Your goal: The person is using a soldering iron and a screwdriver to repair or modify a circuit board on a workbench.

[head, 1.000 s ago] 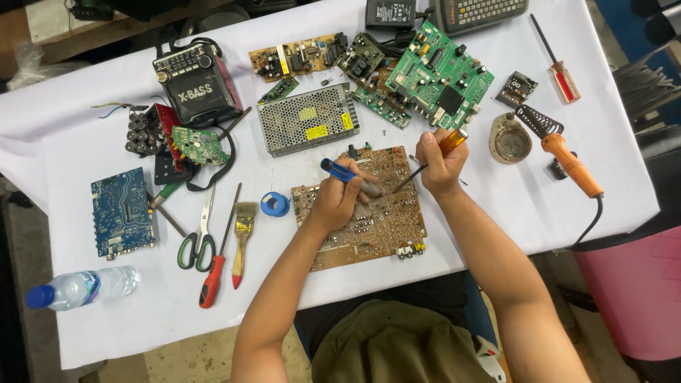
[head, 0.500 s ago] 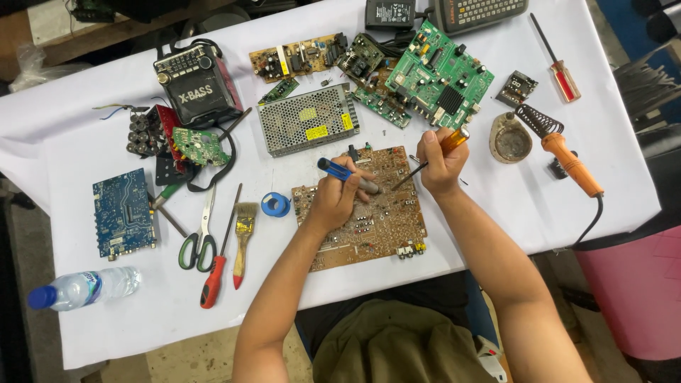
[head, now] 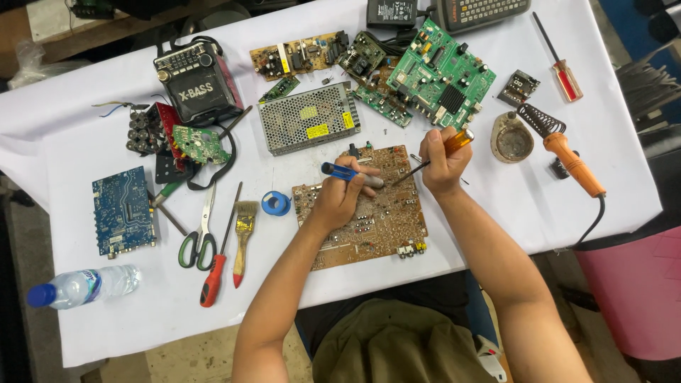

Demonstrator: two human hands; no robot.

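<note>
Gripping tools over the brown circuit board (head: 369, 220), left hand (head: 340, 198) clasps a blue-handled tool (head: 347, 174), right hand (head: 443, 163) an amber-handled screwdriver (head: 454, 142).

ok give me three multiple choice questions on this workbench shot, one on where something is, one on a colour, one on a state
1. Where does the water bottle lie?
A. near the table's left front corner
B. beside the soldering iron
C. on the brown circuit board

2. What colour are the handles of the scissors?
A. yellow
B. green
C. white

3. What is the right hand doing?
A. lying flat and empty
B. gripping an amber-handled screwdriver
C. holding the paintbrush

Answers: 1 A, the bottle lies alone by that corner; 2 B, both loops are green; 3 B, its fingers close round the handle, tip toward the brown circuit board, where the left hand holds a blue-handled tool.
</note>
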